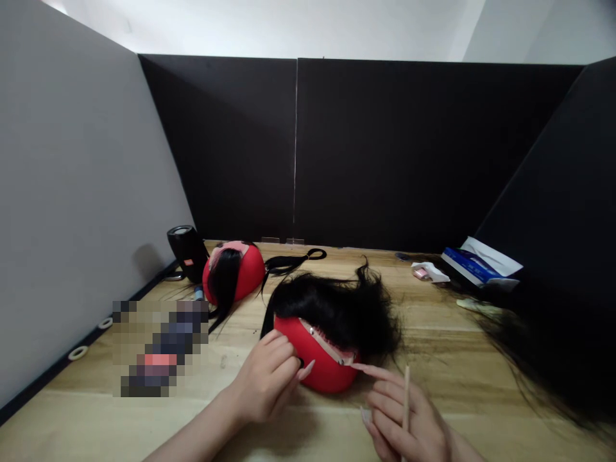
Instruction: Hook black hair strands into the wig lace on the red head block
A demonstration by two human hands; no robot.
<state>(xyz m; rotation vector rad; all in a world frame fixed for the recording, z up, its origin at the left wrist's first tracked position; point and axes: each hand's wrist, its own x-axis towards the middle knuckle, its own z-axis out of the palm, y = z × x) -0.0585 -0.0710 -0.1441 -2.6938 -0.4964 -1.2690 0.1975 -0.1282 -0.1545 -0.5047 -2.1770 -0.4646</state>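
Observation:
A red dome-shaped head form [317, 359] sits in front of me, with a wig [332, 308] of long black hair on it. A pale strip of the wig's edge, with pins in it, shows on the red surface. At the form's near left side is my left hand [267, 378], its fingers curled and pinched. A small dark bit shows by its fingertips, too small to name. My right hand [404, 410] holds a thin wooden stick [407, 394] upright between its fingers. Its index finger stretches out to the right end of the pale strip.
Behind on the left stand a second red head form [250, 273] with black hair and a black cylindrical speaker [185, 253]. A tied hair bundle [293, 260] lies beyond. On the right are a blue box [476, 266], a small packet [423, 272] and loose black hair [553, 353]. Partitions surround the table.

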